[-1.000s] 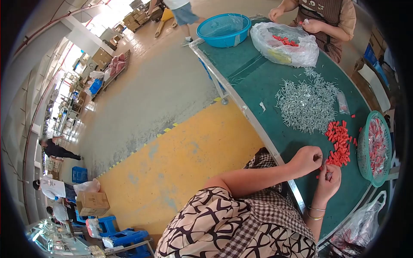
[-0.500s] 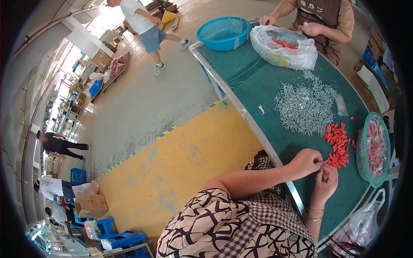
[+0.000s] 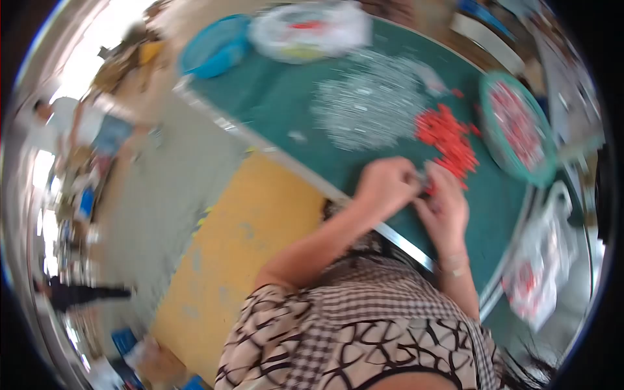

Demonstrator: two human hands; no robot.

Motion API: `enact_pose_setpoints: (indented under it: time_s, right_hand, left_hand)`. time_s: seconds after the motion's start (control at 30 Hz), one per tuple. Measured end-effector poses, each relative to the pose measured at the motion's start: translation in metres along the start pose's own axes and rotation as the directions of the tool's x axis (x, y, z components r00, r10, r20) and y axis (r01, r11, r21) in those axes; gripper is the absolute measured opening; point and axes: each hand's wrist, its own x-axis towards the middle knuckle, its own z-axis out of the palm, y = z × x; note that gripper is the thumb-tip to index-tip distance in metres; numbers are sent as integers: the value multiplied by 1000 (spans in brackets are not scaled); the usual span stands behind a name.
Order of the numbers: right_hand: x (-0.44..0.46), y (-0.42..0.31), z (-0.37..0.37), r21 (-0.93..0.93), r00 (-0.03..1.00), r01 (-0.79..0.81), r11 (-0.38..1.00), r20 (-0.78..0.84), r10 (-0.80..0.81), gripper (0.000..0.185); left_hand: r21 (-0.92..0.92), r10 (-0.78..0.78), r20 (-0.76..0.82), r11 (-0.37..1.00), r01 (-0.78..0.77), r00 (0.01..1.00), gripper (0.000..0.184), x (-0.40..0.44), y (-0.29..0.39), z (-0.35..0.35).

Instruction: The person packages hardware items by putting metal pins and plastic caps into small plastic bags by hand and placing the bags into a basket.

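Over the green table (image 3: pixel 273 104), my left hand (image 3: pixel 387 187) is closed, its fingertips pinching something small that blurs out. My right hand (image 3: pixel 445 208) is beside it, fingers curled round a small packet with something red in it; the fingertips of both hands nearly meet. Just beyond them lies a pile of small red plugs (image 3: pixel 445 140). Farther up spreads a large heap of grey metal screws or pins (image 3: pixel 367 101), with a small clear packet (image 3: pixel 429 79) at its right edge. A green basket (image 3: pixel 518 128) of filled packets stands to the right.
A blue basket (image 3: pixel 216 47) and a white plastic bag (image 3: pixel 311 29) with red pieces sit at the table's far end. Another plastic bag (image 3: pixel 539 266) hangs at the right edge. A person in blue shorts (image 3: pixel 110 135) is at the left, a dark-clothed person (image 3: pixel 78 294) lower down.
The view has swung, so the table and hands appear farther left and higher, with motion blur. My hands stay together near the red pile. The person in shorts has walked farther along the floor.
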Motion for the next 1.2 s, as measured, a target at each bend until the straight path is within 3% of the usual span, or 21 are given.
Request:
enact_pose_setpoints:
  time_s: [0.03, 0.1, 0.23, 0.3, 0.5, 0.8, 1.1, 1.2]
  right_hand:
    - [0, 1, -1, 26, 1000, 25, 999, 14, -25, 66]
    - [-2, -1, -6, 90, 987, -104, 990, 130, 92, 65]
    - [-9, 4, -14, 96, 991, -70, 993, 123, 58, 55]
    - [-5, 5, -6, 155, 997, 2, 988, 78, -14, 50]
    - [-5, 4, 12, 256, 992, -130, 958, 38, 124, 44]
    - [-12, 6, 7, 217, 990, -140, 966, 65, 129, 45]
    - [-7, 3, 4, 207, 995, -96, 974, 13, 96, 43]
    - [-10, 6, 3, 190, 991, -131, 973, 42, 125, 44]
  left_hand:
    - [-37, -26, 31, 999, 27, 999, 9, -1, 1, -3]
    - [-122, -122, 109, 983, 134, 987, 9, -3, 5, -6]
    - [-235, -196, 246, 938, 255, 949, 8, -7, 3, -4]
    - [-82, -92, 171, 991, 107, 981, 12, -6, 12, -4]
    - [-127, -27, 97, 991, 39, 995, 14, -1, 0, -3]
    - [-167, -108, 149, 977, 133, 983, 13, -9, 0, -1]
    - [-418, -169, 285, 864, 281, 943, 13, -5, -11, 12]
    - [-371, -167, 284, 889, 269, 944, 12, -8, -10, 14]
